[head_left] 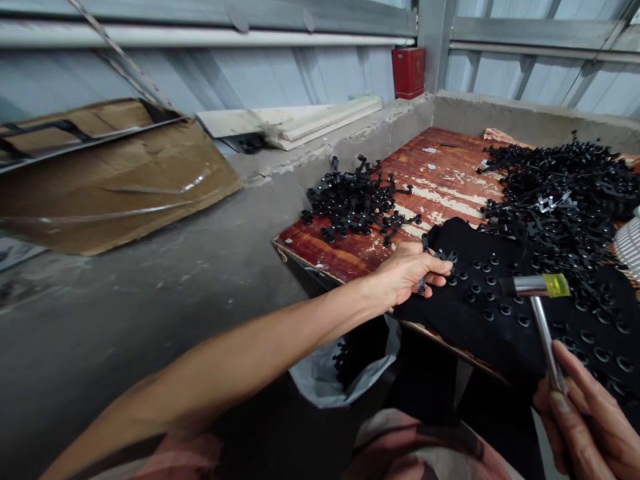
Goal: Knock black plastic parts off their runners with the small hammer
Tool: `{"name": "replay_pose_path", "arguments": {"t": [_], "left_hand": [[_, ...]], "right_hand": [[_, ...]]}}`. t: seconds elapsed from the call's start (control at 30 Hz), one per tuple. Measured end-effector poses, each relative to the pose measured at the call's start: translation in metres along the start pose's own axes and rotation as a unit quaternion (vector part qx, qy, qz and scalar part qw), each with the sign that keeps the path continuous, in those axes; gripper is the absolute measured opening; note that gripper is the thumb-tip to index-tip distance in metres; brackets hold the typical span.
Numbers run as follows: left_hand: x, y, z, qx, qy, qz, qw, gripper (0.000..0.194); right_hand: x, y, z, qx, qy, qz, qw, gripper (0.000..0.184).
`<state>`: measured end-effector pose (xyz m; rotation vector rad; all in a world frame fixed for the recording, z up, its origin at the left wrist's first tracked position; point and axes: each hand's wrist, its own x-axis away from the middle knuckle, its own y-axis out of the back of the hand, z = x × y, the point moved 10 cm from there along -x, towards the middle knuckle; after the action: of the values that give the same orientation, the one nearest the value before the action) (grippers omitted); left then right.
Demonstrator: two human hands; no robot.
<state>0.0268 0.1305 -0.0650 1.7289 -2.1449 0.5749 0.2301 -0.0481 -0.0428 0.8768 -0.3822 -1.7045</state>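
Observation:
My left hand (pixel 407 270) pinches a black branched plastic piece (pixel 447 257) with round ends, above the left edge of a black cloth or mat (pixel 435 307). Round black ring-like parts (pixel 505 309) sit in rows on that mat. In my right hand (pixel 580 407) is the metal handle of a mallet (pixel 543 313), its fingers wrapped round it. The mallet's head has a yellow face at one end and a dark one at the other, and it hangs over the ring-like parts. Part of the right hand runs out of view at the lower right.
A small heap of black pieces (pixel 355 197) lies on the worn red-brown board (pixel 440 180); a larger heap (pixel 560 193) is at right. Below the edge hangs a white bag (pixel 320 383). Cardboard (pixel 115 180) and a red tin (pixel 409 72) stand by the wall.

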Motion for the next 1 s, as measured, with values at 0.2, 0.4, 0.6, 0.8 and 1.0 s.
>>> {"name": "replay_pose_path", "arguments": {"t": [0.2, 0.4, 0.6, 0.8, 1.0], "left_hand": [[-0.001, 0.002, 0.003, -0.008, 0.013, -0.012, 1.000, 0.014], [0.000, 0.000, 0.003, -0.012, 0.017, -0.008, 1.000, 0.015], [0.000, -0.002, 0.004, -0.002, 0.025, 0.008, 1.000, 0.016], [-0.001, -0.001, 0.004, -0.007, 0.024, 0.011, 1.000, 0.015], [-0.002, -0.003, 0.004, -0.015, 0.024, 0.012, 1.000, 0.014]], "right_hand": [[0.008, -0.004, -0.022, -0.112, -0.156, -0.012, 0.981, 0.051], [0.004, -0.002, -0.013, -0.113, -0.146, -0.024, 0.983, 0.045], [-0.002, -0.004, -0.002, -0.125, -0.123, -0.019, 0.984, 0.044], [-0.005, -0.003, 0.003, -0.115, -0.090, -0.023, 0.989, 0.045], [-0.012, -0.007, 0.015, -0.065, -0.027, 0.018, 0.997, 0.047]]}}
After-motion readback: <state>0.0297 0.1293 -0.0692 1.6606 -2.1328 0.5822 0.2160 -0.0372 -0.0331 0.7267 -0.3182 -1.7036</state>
